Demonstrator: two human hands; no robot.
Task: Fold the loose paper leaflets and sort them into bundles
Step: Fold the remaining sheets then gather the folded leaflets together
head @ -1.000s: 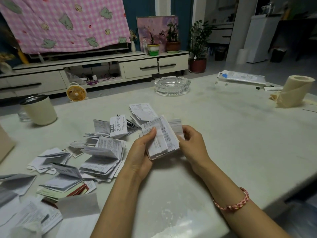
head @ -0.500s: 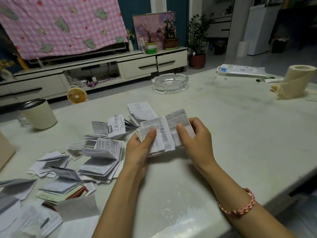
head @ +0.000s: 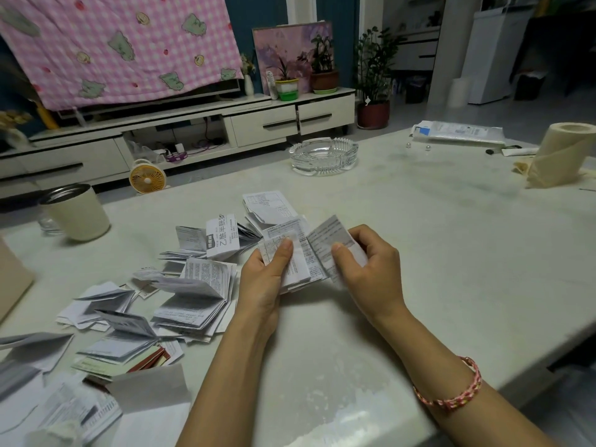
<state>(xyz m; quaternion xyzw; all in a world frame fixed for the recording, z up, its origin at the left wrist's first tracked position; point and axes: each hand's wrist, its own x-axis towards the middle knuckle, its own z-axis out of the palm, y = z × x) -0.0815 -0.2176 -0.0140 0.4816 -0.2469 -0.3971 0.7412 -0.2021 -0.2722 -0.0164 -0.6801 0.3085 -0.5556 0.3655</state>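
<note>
While a glass ashtray (head: 323, 155) sits toward the far side of a pale table (head: 451, 253), a cream cup (head: 79, 212) is seen well to the left of the ashtray and nearer the camera. Loose leaflets (head: 196, 285), some half folded and some fanned open, are strewn in a heap to the near left of the ashtray. On the near side of the ashtray, a bundle of folded leaflets (head: 298, 262) is held over the tabletop by the left hand (head: 263, 285), whose thumb is pressed flat on the top sheet; its other fingers are hidden beneath the bundle, so their position cannot be told. A printed leaflet (head: 325, 238), tilted up at the right of the bundle and touching it, is pinched by the right hand (head: 374, 272) between the thumb on its face and the curled fingers behind. A pink braided bracelet (head: 451, 391) is worn on the right wrist, well to the near right of the ashtray. A flat plastic-wrapped packet (head: 458, 133) is laid to the right of the ashtray, and a roll of beige tissue (head: 564, 150) is seen farther right still, its loose end trailing on the table.
</note>
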